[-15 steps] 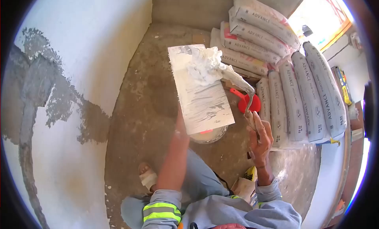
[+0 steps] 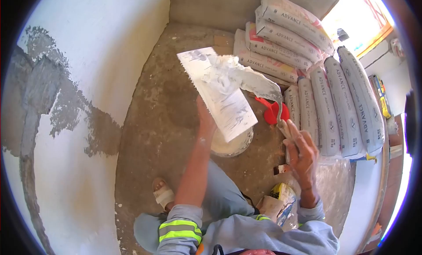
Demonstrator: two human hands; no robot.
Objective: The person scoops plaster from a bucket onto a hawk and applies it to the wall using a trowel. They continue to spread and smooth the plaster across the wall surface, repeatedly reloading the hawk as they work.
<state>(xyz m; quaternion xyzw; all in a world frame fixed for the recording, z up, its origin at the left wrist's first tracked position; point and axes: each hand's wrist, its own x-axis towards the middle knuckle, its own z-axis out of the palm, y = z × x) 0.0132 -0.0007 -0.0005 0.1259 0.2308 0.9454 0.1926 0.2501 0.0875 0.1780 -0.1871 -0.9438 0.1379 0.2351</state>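
My left hand (image 2: 207,118) is under a flat rectangular notched trowel (image 2: 233,116), its fingers mostly hidden by the blade. A heap of wet white plaster (image 2: 223,77) lies on the far half of that blade, and grey smears mark the nearer half. In my right hand (image 2: 304,154) is the handle of a pointing trowel (image 2: 266,86). The plaster-coated blade of this trowel reaches left into the heap. Below the notched trowel stands a round bucket (image 2: 235,148), partly covered by it. A red plastic dipper (image 2: 271,113) sits behind the pointing trowel's neck.
Cement bags (image 2: 290,33) are stacked at the far right, with more standing upright (image 2: 345,105) in front. A partly patched white wall (image 2: 79,176) runs along the left. A crumpled yellow bag (image 2: 285,195) lies on the floor near my right forearm.
The notched trowel has turned and tilted, moving slightly left, so more of the bucket shows. My right hand has shifted right and toward me, with the pointing trowel's blade now lying flatter against the plaster.
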